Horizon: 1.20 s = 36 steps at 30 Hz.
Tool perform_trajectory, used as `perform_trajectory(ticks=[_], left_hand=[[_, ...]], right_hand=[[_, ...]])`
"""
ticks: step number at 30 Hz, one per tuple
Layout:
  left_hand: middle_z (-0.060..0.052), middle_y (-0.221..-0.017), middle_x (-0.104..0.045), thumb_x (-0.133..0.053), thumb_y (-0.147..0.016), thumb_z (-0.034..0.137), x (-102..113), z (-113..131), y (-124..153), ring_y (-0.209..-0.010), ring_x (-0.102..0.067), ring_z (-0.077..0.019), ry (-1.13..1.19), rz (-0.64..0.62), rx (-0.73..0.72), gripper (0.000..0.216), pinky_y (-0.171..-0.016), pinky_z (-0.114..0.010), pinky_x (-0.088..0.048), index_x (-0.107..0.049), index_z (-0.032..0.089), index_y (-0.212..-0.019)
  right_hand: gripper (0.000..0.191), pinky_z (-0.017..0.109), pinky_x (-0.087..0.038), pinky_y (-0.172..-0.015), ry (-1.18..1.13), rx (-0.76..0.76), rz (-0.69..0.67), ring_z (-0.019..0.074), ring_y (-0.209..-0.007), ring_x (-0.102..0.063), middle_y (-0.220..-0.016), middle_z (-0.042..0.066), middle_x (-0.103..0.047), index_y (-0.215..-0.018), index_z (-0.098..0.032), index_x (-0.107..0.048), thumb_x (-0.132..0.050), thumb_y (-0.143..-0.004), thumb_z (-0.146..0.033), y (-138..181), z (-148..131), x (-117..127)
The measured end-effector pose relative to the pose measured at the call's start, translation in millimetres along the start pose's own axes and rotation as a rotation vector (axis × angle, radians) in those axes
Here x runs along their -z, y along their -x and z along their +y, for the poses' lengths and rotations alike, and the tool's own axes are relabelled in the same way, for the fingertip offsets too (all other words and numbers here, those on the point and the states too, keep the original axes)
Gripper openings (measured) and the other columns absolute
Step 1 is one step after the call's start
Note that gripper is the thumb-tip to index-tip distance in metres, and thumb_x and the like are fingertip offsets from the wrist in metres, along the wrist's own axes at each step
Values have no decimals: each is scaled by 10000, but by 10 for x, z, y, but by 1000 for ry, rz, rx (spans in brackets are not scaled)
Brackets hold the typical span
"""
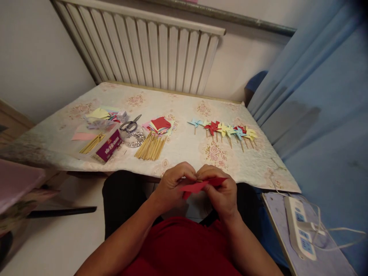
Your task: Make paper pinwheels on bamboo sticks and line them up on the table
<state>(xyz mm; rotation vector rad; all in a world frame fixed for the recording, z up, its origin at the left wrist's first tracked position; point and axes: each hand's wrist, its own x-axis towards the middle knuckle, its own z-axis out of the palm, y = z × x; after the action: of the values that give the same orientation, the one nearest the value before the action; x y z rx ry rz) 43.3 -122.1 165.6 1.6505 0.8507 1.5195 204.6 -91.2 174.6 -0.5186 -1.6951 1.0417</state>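
Over my lap, just off the table's front edge, both hands are closed on a red paper pinwheel (pixel 195 187). My left hand (pixel 174 186) pinches it from the left, fingers curled in near its middle. From the right, my right hand (pixel 221 191) grips it with the thumb underneath and the fingers on top. A small tan bit shows between the fingertips; whether it is a stick's end I cannot tell. The fingers hide most of the paper's centre.
On the flowered tablecloth (pixel 184 145) lie a row of finished pinwheels (pixel 221 129), coloured paper squares (pixel 161 124), wooden sticks (pixel 151 146), a tub of pins (pixel 135 138), scissors (pixel 130 123) and a purple-sided box (pixel 108 145). A power strip (pixel 299 226) sits at right.
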Motion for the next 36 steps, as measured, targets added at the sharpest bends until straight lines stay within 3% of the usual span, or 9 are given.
perform_trajectory(ticks=[5, 8, 11, 15, 23, 27, 36], left_hand=[[-4, -726, -582, -614, -772, 158, -28, -83, -16, -664, -517, -105, 82, 118, 309, 39, -604, -225, -398, -602, 161, -735], [19, -684, -578, -643, -711, 173, -46, -174, -15, -601, -499, -92, 226, 169, 518, 74, -552, -209, -372, -598, 160, -768], [27, -647, -592, -642, -684, 184, -64, -271, 0, -565, -510, -93, 291, 207, 651, 118, -529, -206, -359, -592, 158, -787], [27, -601, -598, -628, -704, 221, -73, -360, 25, -531, -513, -94, 344, 228, 703, 99, -531, -212, -358, -563, 164, -753], [4, -614, -619, -706, -730, 357, -23, -557, 180, -553, -529, -109, 416, 120, 745, 257, -575, -238, -352, -534, 168, -755], [2, -646, -620, -721, -727, 337, -19, -639, 281, -574, -548, -112, 436, 96, 778, 258, -579, -235, -350, -536, 166, -787], [20, -617, -557, -762, -680, 291, -44, -634, 252, -544, -507, -93, 579, 223, 793, 271, -567, -237, -413, -551, 149, -772]], right_hand=[[36, 270, -459, -661, -10, -264, 94, 148, -725, -596, -756, -6, -643, -765, -210, -681, -715, -759, -201, -3, 143, -17], [125, 242, -438, -568, -91, -487, 157, 129, -613, -571, -680, -24, -634, -751, -198, -670, -761, -683, -252, -13, 273, -44], [201, 265, -479, -585, -202, -607, 193, 143, -593, -597, -690, -14, -675, -769, -193, -678, -779, -618, -278, -33, 373, -81], [238, 292, -502, -580, -302, -679, 200, 161, -576, -619, -698, 6, -701, -797, -184, -688, -773, -595, -280, -62, 446, -108], [245, 260, -466, -563, -366, -701, 342, 139, -575, -598, -699, 11, -710, -767, -171, -702, -779, -549, -251, -133, 566, -52], [265, 257, -466, -582, -406, -717, 357, 133, -586, -599, -700, 11, -707, -775, -166, -704, -792, -538, -244, -137, 614, -49], [349, 215, -442, -520, -429, -739, 365, 88, -541, -525, -631, -25, -612, -747, -153, -661, -797, -628, -452, -69, 718, 6]])
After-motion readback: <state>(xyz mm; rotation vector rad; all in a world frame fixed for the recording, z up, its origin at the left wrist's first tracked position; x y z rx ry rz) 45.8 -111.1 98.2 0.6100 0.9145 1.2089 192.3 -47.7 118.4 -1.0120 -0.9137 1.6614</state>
